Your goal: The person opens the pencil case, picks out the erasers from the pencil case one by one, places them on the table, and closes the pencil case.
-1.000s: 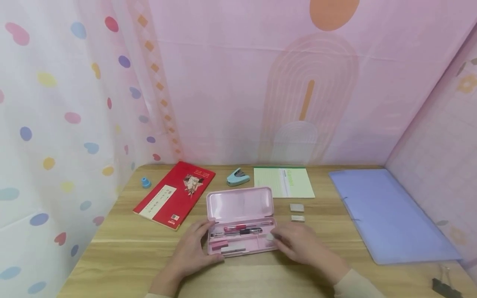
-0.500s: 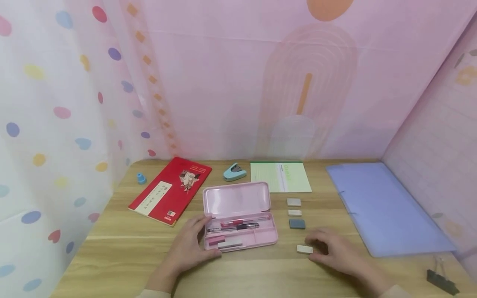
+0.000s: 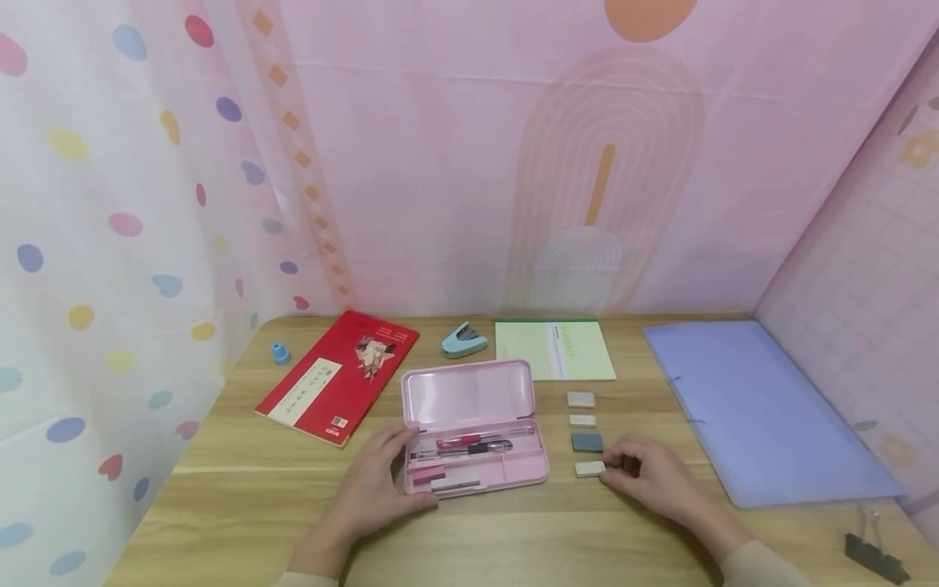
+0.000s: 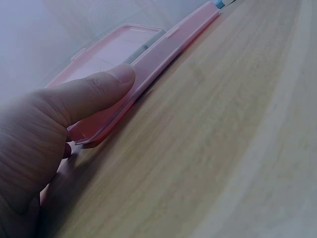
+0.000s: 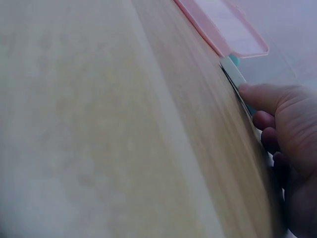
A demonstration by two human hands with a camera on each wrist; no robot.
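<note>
In the head view an open pink pencil case (image 3: 526, 468) lies on the table with its lid tilted back. My left hand (image 3: 374, 481) grips its left end, the thumb (image 4: 106, 89) along the front wall in the left wrist view. Inside are a red pen (image 3: 458, 441), a black pen (image 3: 487, 447), a pink block (image 3: 429, 474) and a whitish bar (image 3: 455, 483). To the right of the case, my right hand (image 3: 649, 477) pinches the right end of a small white eraser (image 3: 588, 470) on the table. Beyond it lie a blue-grey eraser (image 3: 587, 443) and two pale erasers (image 3: 583, 421).
A red booklet (image 3: 341, 375) and a small blue cone-shaped item (image 3: 280, 353) lie at the left. Behind the case are a light-blue stapler (image 3: 464, 341) and a green notepad (image 3: 565, 350). A blue folder (image 3: 770, 416) and a black binder clip (image 3: 875, 558) occupy the right side.
My right hand has left the case's right compartment and moved right. The white eraser has slid forward and slightly left, nearer the blue-grey one. My left hand stays on the case.
</note>
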